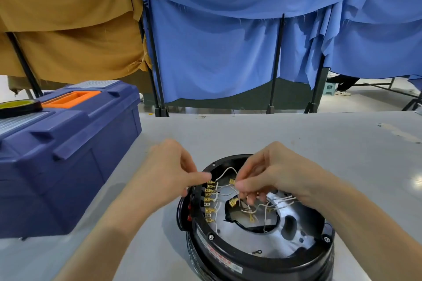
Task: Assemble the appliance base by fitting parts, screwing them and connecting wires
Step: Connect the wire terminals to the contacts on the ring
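two hands [170, 170] [274, 173] on appliance base [262, 256] wires [228, 169]

Grey table [296, 139] bearing toolbox [68, 157], appliance base [258, 260]

Appliance base [262, 255] on table [319, 143], toolbox [68, 155] to its left; tape roll [19, 107] on toolbox; curtains [217, 52] behind.

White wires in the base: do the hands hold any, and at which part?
The right hand pinches a white wire just behind its brass terminal. The left hand touches the top row terminal; its grip cannot be told.
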A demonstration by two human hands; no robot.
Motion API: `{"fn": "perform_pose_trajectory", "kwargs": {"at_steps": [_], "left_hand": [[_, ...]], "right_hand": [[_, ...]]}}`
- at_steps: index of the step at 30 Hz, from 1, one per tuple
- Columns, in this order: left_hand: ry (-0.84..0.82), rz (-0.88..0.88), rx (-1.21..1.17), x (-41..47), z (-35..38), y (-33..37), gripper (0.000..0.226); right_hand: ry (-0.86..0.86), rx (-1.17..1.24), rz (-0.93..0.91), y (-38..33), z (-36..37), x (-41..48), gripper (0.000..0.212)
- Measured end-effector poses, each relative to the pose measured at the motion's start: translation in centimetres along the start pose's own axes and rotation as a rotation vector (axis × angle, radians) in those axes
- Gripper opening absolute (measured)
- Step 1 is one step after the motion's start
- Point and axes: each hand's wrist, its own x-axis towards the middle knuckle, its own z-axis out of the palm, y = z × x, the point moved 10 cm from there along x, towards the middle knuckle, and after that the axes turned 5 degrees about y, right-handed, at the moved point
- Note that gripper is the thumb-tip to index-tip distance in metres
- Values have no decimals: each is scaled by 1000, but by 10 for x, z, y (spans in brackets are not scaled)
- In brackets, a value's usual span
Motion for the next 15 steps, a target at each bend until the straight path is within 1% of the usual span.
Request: {"fn": "perform_pose_trajectory", "kwargs": {"at_steps": [2,4,7,10,15], "left_hand": [[-138,-16,143,-3,10,-11,34],[-246,-9,245,-7,19,-17,38],[-351,-6,291,-12,30,-22,40],[-412,-15,266,-15,37,-23,40],[-443,-12,267,-14,43,-23,39]], "right_hand": [[-77,-67,25,4,12,-2,5],[-116,-122,42,8,21,-3,6],[-118,-177,69,14,26,-2,5],[-130,-183,89,19,34,-1,5],[-96,-130,104,22,37,6,7]]}}
